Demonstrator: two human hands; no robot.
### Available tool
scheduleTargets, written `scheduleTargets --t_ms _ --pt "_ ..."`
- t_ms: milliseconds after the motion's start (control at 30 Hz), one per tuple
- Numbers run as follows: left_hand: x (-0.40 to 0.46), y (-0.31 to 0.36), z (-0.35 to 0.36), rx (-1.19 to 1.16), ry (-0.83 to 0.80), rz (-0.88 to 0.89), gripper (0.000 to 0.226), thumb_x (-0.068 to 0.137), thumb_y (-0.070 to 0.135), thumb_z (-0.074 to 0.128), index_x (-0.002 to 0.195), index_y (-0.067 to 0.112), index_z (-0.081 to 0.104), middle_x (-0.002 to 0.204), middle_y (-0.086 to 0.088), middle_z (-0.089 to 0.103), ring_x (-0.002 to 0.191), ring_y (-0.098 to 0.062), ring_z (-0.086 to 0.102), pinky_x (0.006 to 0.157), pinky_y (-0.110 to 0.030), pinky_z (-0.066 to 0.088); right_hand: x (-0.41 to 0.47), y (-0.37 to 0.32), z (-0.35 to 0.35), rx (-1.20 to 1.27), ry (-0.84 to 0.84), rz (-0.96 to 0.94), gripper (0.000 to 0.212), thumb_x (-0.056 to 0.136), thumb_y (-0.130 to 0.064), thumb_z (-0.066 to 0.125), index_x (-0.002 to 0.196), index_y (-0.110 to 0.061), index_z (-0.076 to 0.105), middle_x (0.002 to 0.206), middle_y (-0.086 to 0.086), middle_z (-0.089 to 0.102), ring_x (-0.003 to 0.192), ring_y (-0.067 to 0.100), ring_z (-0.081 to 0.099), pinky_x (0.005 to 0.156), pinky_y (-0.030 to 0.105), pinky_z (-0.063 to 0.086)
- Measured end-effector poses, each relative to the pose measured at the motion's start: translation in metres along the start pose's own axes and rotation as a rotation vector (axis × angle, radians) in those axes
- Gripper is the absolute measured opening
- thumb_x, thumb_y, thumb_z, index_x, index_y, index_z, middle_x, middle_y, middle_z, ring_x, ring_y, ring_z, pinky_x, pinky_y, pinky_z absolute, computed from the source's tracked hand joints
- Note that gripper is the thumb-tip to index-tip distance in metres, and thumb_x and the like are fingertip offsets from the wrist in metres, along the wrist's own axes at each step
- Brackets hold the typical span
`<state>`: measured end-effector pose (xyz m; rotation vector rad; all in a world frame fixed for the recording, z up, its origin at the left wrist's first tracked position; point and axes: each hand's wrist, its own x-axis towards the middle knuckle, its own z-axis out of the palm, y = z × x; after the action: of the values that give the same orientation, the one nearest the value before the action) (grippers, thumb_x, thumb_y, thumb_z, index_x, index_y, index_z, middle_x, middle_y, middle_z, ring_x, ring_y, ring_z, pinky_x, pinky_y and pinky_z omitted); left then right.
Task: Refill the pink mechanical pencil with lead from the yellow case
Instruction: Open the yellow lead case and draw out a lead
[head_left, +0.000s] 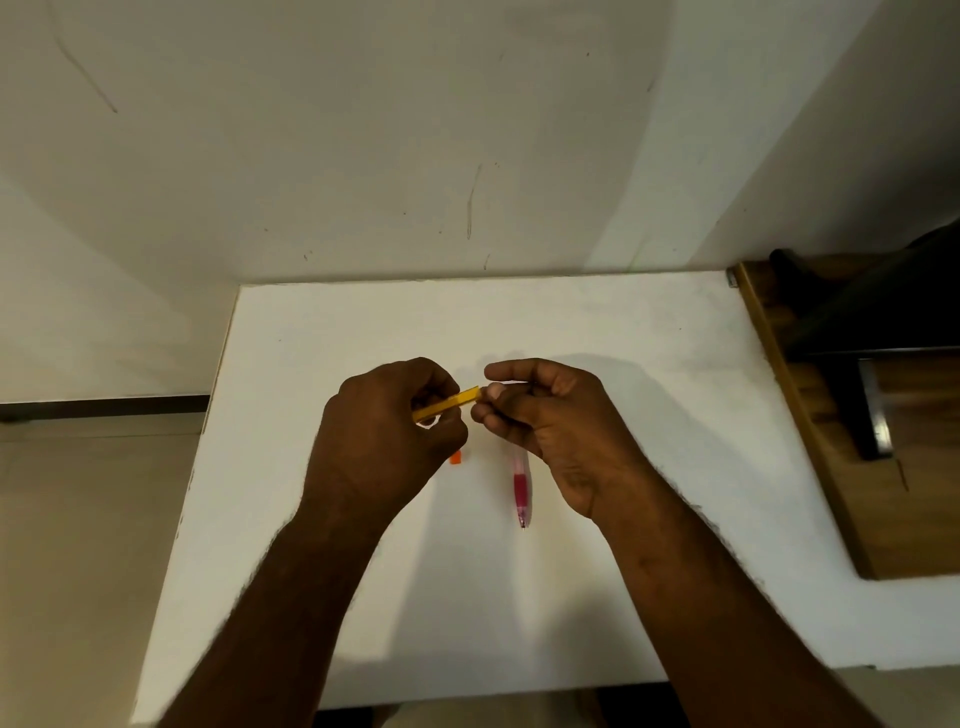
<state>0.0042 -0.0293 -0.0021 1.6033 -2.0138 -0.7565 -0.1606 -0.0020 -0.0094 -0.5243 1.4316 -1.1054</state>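
My left hand grips the slim yellow lead case above the white table, its open end pointing right. My right hand sits right at that end, thumb and fingers curled and pinched together by the case's mouth; any lead between them is too thin to see. The pink mechanical pencil lies on the table under my right hand, tip toward me, its upper end hidden by my fingers. A small orange cap lies on the table just below my left hand.
The white table stands against a white wall. A wooden surface with a dark object borders the table on the right. Floor shows to the left.
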Motion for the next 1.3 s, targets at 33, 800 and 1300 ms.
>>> scheduleTargets --t_ms 33,800,1300 --pt "-0.0001 0.0001 -0.0004 0.003 0.003 0.006 0.014 0.072 0.020 0.075 0.081 0.031 0.072 0.072 0.012 0.070 0.072 -0.006 0.066 0.068 -0.031 0.054 0.0003 0.0000 0.0000 0.003 0.001 0.004 0.018 0.092 0.001 0.067 0.104 -0.011 0.074 0.099 0.016 0.078 0.082 0.024 0.079 0.078 0.028 0.064" --pt "0.0011 -0.0004 0.0009 -0.051 0.044 0.110 0.022 0.073 0.033 0.069 0.094 0.030 0.076 0.085 0.013 0.069 0.071 -0.004 0.066 0.066 -0.034 0.056 0.0012 0.0060 0.0009 0.113 -0.079 0.056 0.019 0.094 0.008 0.061 0.101 -0.004 0.074 0.095 0.013 0.078 0.082 0.022 0.079 0.078 0.027 0.064" --pt "0.0000 -0.0011 0.0045 -0.122 0.001 -0.003 0.019 0.077 0.015 0.079 0.088 0.030 0.077 0.077 0.013 0.075 0.075 -0.004 0.070 0.074 -0.033 0.058 0.0025 0.0079 0.0048 -0.406 0.195 -0.317 0.015 0.095 -0.005 0.066 0.093 -0.019 0.060 0.085 -0.003 0.069 0.063 0.012 0.073 0.069 0.023 0.061"
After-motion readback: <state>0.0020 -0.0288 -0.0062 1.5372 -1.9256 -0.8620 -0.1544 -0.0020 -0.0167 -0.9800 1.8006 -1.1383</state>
